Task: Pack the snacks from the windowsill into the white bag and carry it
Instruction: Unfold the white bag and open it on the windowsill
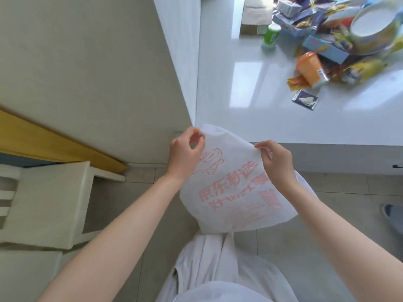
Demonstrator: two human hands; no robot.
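In the middle of the frame, the white bag [235, 192] with red print hangs in front of the person's legs, held by its top edge. The left hand [187, 151] pinches the upper left corner with thumb and curled fingers; the right hand [277, 162] pinches the edge beside it. The snacks [327, 46] lie heaped at the upper right on the white windowsill [250, 105], well apart from the bag. A white chair [50, 203] stands at the lower left.
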